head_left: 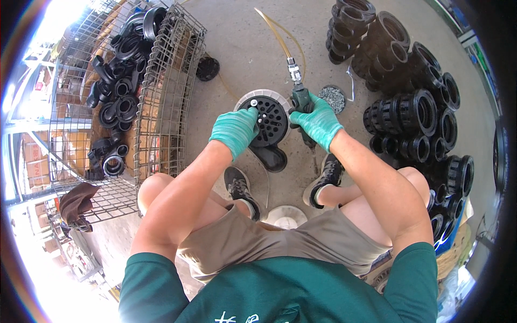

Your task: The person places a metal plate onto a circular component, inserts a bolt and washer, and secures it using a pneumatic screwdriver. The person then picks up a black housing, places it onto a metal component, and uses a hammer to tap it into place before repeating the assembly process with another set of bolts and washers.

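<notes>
My left hand point(235, 132), in a green knit glove, has its fingers closed at the left edge of a round black slotted drain cover point(272, 129). What its fingertips pinch, if anything, is hidden. Small pale round pieces point(253, 103) show on the cover. From beneath it a curved black pipe part point(271, 158) sticks out toward me. In my gloved right hand point(319, 121) is a dark green air screwdriver point(301, 97), gripped round its body, with its thin bit point(315, 161) pointing down toward my right shoe, apart from the cover.
The cover sits on a white round support point(277, 96). A round dish point(332, 99) of small silvery pieces lies beyond my right hand. A yellowish air hose point(277, 37) runs away from the tool. Wire cage point(167, 91) with black fittings stands left; stacked black fittings point(401, 116) stand right.
</notes>
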A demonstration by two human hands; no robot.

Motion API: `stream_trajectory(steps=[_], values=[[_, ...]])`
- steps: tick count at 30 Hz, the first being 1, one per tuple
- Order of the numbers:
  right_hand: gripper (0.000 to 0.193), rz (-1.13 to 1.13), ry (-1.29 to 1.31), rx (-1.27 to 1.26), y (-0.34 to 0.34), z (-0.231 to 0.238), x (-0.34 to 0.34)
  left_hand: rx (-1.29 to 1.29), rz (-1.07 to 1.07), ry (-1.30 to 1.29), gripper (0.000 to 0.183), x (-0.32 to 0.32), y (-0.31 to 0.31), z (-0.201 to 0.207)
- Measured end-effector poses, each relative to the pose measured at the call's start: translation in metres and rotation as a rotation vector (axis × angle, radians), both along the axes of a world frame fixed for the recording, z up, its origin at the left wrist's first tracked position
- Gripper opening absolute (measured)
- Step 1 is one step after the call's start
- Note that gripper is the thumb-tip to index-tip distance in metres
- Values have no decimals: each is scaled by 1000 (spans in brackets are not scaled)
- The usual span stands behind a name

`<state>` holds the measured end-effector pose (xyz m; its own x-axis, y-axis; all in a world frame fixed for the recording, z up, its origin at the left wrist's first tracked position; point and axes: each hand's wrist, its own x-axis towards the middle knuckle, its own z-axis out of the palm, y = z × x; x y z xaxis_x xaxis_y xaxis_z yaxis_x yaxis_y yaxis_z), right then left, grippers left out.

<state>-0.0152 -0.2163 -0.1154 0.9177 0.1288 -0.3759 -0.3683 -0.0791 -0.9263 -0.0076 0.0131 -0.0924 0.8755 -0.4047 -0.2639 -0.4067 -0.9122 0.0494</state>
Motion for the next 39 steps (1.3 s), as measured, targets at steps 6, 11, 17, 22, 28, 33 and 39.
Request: stream_trajectory(steps=[6, 11, 17, 22, 28, 33, 39], values=[[35, 9, -6, -35, 2, 4, 1, -42, 0, -24, 20, 2, 5, -2], [35, 25, -5, -61, 3, 10, 1, -48, 32, -71, 20, 9, 11, -6], [32, -14, -66, 20, 4, 1, 1, -61, 10, -2, 20, 15, 14, -2], [35, 28, -77, -57, 5, 10, 1, -322, 130, 27, 20, 15, 19, -7], [40, 69, -52, 205, 13, 32, -4, -953, 315, 330, 22, 2, -1, 19], [41, 95, -77, 264, 15, 43, -7, -1032, 243, 286, 21, -3, -11, 31], [39, 63, -78, 302, 16, 49, -7, -950, 279, 242, 20, -4, -11, 30]])
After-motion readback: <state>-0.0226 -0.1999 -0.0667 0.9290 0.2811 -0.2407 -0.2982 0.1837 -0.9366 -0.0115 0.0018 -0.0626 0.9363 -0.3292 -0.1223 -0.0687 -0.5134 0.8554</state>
